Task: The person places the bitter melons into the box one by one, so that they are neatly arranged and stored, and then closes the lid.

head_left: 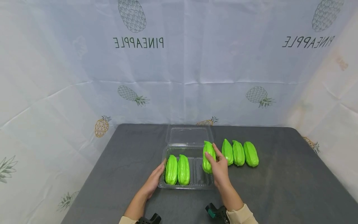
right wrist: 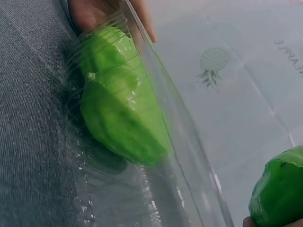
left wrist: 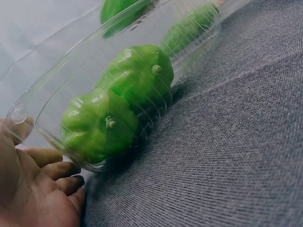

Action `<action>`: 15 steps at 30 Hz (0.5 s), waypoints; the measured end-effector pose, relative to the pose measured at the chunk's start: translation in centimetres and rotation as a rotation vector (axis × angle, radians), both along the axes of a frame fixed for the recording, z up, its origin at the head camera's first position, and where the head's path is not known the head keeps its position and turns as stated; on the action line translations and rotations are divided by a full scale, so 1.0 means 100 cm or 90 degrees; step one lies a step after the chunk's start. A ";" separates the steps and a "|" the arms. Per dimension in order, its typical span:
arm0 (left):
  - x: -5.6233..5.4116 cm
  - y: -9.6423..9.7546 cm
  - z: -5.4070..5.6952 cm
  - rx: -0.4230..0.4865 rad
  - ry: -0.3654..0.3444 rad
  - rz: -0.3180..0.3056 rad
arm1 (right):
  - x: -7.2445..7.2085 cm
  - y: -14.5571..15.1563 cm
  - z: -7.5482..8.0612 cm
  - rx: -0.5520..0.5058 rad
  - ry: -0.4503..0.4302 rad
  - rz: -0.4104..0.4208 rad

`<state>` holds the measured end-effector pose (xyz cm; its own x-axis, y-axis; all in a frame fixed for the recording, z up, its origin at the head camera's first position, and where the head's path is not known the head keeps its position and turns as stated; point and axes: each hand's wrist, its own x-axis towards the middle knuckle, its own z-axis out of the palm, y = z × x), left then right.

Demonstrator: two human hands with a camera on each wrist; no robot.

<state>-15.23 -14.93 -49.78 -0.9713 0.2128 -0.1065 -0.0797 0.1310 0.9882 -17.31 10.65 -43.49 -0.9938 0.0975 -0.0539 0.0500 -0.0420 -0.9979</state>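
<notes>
A clear plastic clamshell box (head_left: 193,187) stands on the table with its lid folded back. Two glossy green ribbed gourds (head_left: 171,170) (left wrist: 99,126) lie side by side in its left half. My right hand (head_left: 221,169) pinches another green gourd (head_left: 208,157) between thumb and fingers, over the right side of the box; in the right wrist view this gourd (right wrist: 279,189) shows at the lower right corner. At the box's left wall my left hand (head_left: 154,179) rests with fairly straight fingers; the left wrist view shows its palm (left wrist: 38,189) beside the plastic.
Three more green gourds (head_left: 238,153) lie in a row on the dark grey table (head_left: 279,193), right of the box. The transparent lid (head_left: 190,135) lies toward the back edge. Behind hangs a pale pineapple-printed cloth (head_left: 184,62).
</notes>
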 end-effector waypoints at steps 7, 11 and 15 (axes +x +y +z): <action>0.000 0.000 -0.002 0.001 0.000 0.002 | -0.004 -0.012 -0.006 0.002 -0.005 0.011; 0.001 0.001 -0.001 0.002 -0.001 0.004 | -0.005 -0.016 -0.009 0.005 -0.016 0.018; 0.002 0.001 -0.001 0.004 0.005 0.006 | -0.008 -0.021 -0.012 0.046 -0.040 0.027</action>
